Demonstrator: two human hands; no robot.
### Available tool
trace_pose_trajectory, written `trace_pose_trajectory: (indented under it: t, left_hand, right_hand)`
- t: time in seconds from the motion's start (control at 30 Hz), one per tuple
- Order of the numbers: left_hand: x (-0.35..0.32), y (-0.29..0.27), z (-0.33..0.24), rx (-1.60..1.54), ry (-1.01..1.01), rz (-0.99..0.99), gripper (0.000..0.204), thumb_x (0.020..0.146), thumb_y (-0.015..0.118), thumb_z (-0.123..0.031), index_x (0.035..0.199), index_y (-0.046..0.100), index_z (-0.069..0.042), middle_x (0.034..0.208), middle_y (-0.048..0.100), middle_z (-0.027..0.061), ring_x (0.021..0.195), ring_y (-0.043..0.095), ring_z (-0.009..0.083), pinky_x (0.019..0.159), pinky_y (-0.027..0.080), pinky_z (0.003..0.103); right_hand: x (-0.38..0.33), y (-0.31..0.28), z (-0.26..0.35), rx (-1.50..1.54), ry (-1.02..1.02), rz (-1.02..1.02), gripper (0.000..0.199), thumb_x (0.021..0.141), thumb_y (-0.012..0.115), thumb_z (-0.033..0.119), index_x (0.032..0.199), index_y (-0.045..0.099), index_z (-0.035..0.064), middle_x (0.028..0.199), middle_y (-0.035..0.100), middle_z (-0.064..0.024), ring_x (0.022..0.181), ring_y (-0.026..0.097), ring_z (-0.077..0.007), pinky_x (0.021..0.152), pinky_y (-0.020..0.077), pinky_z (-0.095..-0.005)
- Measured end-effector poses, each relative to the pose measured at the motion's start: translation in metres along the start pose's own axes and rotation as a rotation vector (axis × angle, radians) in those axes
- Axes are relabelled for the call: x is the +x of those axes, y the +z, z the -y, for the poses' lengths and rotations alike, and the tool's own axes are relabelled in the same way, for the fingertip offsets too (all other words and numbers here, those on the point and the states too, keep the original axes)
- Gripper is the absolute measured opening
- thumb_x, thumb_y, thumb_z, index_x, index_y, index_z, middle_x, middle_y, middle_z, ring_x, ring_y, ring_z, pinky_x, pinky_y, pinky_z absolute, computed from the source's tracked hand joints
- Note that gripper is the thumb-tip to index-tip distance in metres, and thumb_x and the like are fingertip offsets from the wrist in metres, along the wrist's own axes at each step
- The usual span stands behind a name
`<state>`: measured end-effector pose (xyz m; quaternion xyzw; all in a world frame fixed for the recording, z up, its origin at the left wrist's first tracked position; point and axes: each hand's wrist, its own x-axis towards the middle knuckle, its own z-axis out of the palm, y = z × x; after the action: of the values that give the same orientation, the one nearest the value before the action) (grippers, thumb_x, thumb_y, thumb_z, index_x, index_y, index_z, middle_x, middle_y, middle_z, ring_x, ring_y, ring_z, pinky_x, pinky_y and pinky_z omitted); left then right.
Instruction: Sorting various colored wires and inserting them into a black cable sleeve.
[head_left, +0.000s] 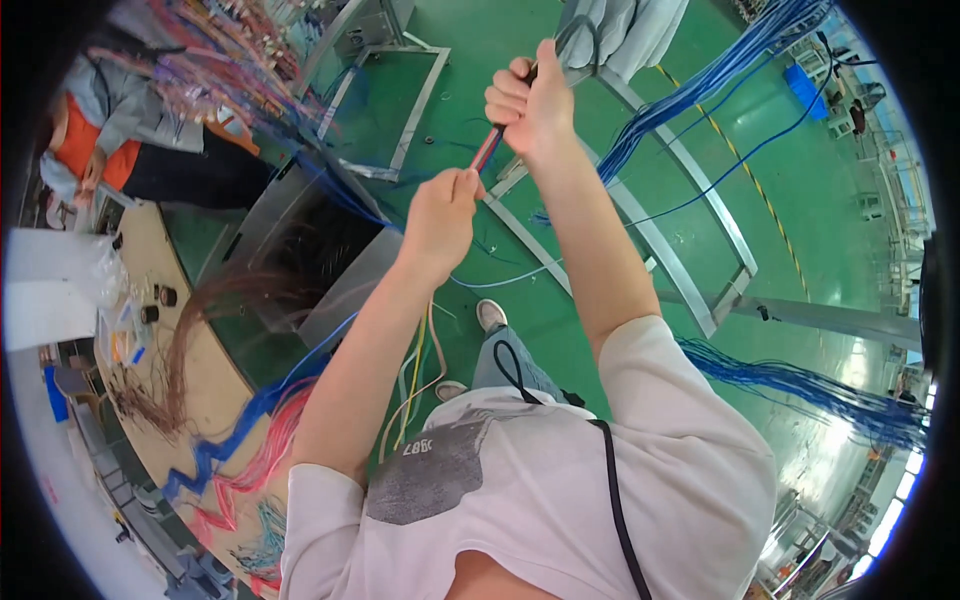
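Both my arms reach forward, with a short stretch of wires (485, 150), reddish and dark, running between my hands. My left hand (442, 218) is closed in a fist around the lower end of this stretch. Yellow, white, green and pale orange wires (418, 365) hang below that wrist; whether they belong to the same bundle I cannot tell. Farther up and to the right, my right hand (532, 105) is wrapped round the upper part, thumb raised. A dark grey loop of cable or tubing (590, 28) shows just beyond its thumb; the join is hidden by the fingers.
Blue wire bundles (690, 95) hang at the right, by a metal frame (725, 230). More blue wires (800, 385) stretch out past my right elbow. A wooden table (205, 370) on the left carries brown, blue and pink wires. Another person (120, 140) sits at far left.
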<state>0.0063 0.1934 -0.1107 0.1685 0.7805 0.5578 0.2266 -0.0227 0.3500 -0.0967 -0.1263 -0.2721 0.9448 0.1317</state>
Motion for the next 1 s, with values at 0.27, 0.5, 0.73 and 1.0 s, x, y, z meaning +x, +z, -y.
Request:
trace_pose_trajectory:
  t: [0.27,0.5,0.73,1.0]
  left_hand:
    - [0.006,0.014,0.105,0.188,-0.188,0.094,0.028,0.084,0.042,-0.020,0.068,0.052,0.000,0.053,0.042,-0.0001,0.048,0.036,0.0082,0.044,0.028,0.025]
    - [0.013,0.007,0.094,0.303,-0.286,0.106,0.027,0.084,0.041,-0.019,0.070,0.053,0.000,0.054,0.044,0.0025,0.049,0.039,0.0096,0.046,0.030,0.026]
    - [0.006,0.009,0.093,-0.154,-0.400,0.102,0.025,0.088,0.038,-0.021,0.077,0.047,-0.001,0.057,0.042,0.0000,0.049,0.038,0.0080,0.046,0.032,0.022]
    - [0.005,0.000,0.080,-0.125,-0.398,0.180,0.028,0.089,0.036,-0.023,0.071,0.043,-0.004,0.058,0.041,0.0004,0.050,0.041,0.0089,0.048,0.034,0.022]
  right_hand:
    - [0.008,-0.137,-0.111,0.580,0.329,-0.382,0.051,0.084,0.032,0.053,0.051,0.027,0.0134,0.043,0.017,0.0042,0.035,0.015,-0.0081,0.033,0.0115,-0.0232]
    - [-0.004,-0.113,-0.134,0.564,0.534,-0.263,0.048,0.084,0.043,0.042,0.050,0.022,0.0146,0.044,0.016,0.0047,0.035,0.015,-0.0072,0.033,0.0123,-0.0221]
    - [0.018,-0.094,-0.086,0.452,0.486,-0.241,0.046,0.086,0.039,0.039,0.050,0.022,0.0153,0.045,0.016,0.0052,0.039,0.015,-0.0073,0.036,0.0127,-0.0225]
    - [0.000,-0.064,-0.083,0.339,0.643,-0.228,0.045,0.086,0.039,0.038,0.052,0.022,0.0154,0.046,0.018,0.0052,0.039,0.015,-0.0078,0.037,0.0110,-0.0235]
